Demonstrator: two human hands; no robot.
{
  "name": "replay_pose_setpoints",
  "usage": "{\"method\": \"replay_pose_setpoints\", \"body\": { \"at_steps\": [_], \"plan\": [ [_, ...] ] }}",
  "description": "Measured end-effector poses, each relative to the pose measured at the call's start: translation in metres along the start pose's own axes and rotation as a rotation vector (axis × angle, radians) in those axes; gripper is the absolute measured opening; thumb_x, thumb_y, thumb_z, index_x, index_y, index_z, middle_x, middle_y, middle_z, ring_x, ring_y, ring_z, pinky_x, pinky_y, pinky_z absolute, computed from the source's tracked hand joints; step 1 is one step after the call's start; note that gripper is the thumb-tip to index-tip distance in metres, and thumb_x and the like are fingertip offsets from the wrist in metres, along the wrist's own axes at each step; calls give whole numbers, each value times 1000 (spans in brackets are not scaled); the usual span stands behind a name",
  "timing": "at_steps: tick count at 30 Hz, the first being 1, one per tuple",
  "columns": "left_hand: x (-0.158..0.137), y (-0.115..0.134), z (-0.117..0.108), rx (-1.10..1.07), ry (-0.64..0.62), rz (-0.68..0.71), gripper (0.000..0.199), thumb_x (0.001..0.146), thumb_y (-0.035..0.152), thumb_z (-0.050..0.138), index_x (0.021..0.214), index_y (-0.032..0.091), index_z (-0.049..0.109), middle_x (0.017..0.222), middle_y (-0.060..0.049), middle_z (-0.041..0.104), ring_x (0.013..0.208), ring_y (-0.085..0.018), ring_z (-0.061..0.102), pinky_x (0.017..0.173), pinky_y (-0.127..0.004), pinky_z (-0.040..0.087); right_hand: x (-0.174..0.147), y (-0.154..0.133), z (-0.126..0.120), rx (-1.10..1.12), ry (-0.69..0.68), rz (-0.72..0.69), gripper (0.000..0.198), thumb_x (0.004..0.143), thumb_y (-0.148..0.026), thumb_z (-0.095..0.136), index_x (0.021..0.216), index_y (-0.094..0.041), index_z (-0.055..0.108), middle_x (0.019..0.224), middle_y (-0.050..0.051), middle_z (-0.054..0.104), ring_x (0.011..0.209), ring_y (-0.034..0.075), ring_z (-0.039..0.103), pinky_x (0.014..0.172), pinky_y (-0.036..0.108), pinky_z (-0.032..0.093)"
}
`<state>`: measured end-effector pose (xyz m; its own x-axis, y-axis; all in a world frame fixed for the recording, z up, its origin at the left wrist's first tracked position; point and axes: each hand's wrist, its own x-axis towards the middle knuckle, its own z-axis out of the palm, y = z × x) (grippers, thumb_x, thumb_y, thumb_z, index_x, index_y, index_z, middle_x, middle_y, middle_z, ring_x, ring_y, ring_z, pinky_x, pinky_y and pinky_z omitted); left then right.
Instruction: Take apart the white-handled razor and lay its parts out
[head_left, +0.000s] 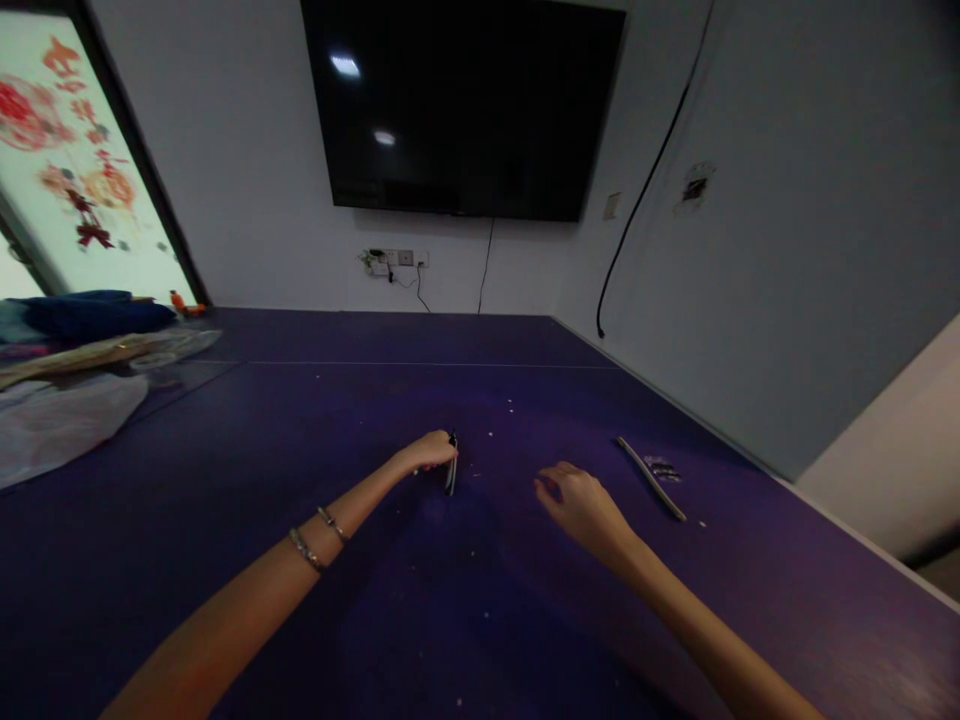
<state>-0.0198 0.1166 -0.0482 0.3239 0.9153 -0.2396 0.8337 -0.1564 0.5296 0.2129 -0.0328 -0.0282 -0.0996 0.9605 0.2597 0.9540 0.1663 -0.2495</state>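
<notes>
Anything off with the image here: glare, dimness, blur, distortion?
Head view: dim overall, with two bright reflections on the black screen; head view: the glass panel glows bright at far left; head view: the screen's sides lean, likely wide-angle perspective; head view: the thin item at the left hand is too small and soft to identify.

"Which colour fills the counter?"

"Deep purple, flecked with white specks."

"The slim tool and the curved strip?"

"Black with pale grey on the tool, beige on the strip. Silver for the bracelets."

"And the room's palette?"

"Black television, greyish-white wall, navy-blue cloth. A pale glass panel carries red and orange blossom patterns and matching lettering."
</notes>
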Motion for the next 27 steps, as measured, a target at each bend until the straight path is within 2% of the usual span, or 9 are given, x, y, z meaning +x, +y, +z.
{"method": "replay_pose_setpoints", "body": {
  "at_steps": [4,10,16,21,27],
  "plan": [
    [6,-1,2,129,-7,1,18,68,22,51,54,13,57,46,-3,52,42,-14,51,46,-24,38,-2,6,2,22,-18,16,30,86,-29,43,96,-17,69,93,9,67,79,18,64,72,26,44],
    [5,5,2,233,9,18,17,69,23,53,64,12,65,68,-12,66,65,-20,61,56,-24,42,-3,13,2,32,-24,25,29,85,-28,43,93,-17,69,92,9,67,77,18,64,73,26,44],
    [-5,9,-3,243,33,52,21,72,27,55,59,14,64,61,-9,65,63,-18,60,57,-23,40,0,31,0,30,-18,39,29,83,-28,44,95,-17,69,93,9,68,82,19,64,75,26,44],
    [-20,5,0,232,85,73,30,78,37,52,60,15,64,61,-6,63,61,-16,59,56,-23,39,14,76,-12,-64,21,132,29,82,-27,44,95,-17,68,96,9,68,86,21,64,77,26,43],
    [-40,-4,14,254,166,30,39,78,52,47,72,17,65,77,-11,67,73,-24,63,62,-29,42,20,148,-20,-237,-62,370,27,82,-33,46,96,-15,62,92,14,66,81,25,65,66,29,42]
  ]
}}
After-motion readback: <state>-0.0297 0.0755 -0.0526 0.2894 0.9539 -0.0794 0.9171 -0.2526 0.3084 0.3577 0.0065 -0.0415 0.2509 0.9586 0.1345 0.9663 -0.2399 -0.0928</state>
